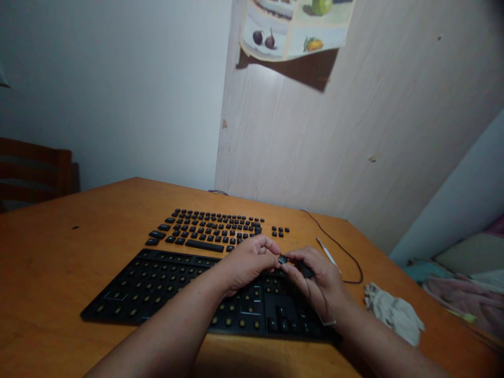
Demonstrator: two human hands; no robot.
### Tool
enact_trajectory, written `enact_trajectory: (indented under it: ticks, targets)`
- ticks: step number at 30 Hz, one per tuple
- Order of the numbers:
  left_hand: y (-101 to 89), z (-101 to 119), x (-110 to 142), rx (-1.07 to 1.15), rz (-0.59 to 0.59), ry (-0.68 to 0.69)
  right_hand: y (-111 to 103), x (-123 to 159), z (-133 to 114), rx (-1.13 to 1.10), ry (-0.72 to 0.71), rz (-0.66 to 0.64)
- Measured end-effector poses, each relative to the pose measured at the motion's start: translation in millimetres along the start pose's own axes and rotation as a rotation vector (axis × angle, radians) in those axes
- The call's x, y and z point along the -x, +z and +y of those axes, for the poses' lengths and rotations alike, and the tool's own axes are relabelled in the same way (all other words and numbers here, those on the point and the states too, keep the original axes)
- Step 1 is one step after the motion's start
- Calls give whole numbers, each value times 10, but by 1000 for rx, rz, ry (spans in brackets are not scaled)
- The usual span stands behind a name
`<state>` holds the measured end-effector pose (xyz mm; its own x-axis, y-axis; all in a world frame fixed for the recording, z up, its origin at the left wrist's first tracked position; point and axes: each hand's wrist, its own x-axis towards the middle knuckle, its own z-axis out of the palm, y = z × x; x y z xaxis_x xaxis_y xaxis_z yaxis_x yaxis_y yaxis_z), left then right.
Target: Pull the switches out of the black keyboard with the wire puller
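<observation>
A small black keycap (282, 259) is pinched at the fingertips of my left hand (255, 260), above the right part of a black keyboard (134, 286). The closed fingers of my right hand (321, 273) meet the same keycap from the other side. Tucked in the right palm is a dark-handled wire keycap puller (306, 270), its thin wires hanging below the hand. Much of the keyboard shows bare switches, while keys such as the arrows (282, 313) stay on at the right. My forearms hide some of it.
Behind the keyboard, removed keycaps lie in rows with the long spacebar (205, 245) in front. A small group of keycaps (280, 229) sits to their right. Further right are a white slender tool (327, 251), a black cable (350, 252) and a crumpled pale cloth (394, 312).
</observation>
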<state>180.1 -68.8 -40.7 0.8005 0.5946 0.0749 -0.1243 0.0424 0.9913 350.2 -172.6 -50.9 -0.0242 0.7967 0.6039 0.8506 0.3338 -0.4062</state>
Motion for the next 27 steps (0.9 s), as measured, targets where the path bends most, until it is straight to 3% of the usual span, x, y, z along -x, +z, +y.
enact_trajectory:
  ticks: [8, 18, 22, 27]
  targets:
    - [-30, -27, -18, -203, 76, 38, -7, -2, -41, 74, -104, -29]
    - [4, -71, -29, -364, 33, 148, -47, 4, -69, 111, -108, -174]
    - [9, -79, -30, -349, 40, 163, -50, -9, 1, 141, -111, -145]
    - [-65, -109, -72, -436, 215, 182, -162, -164, 250, 176, 23, -22]
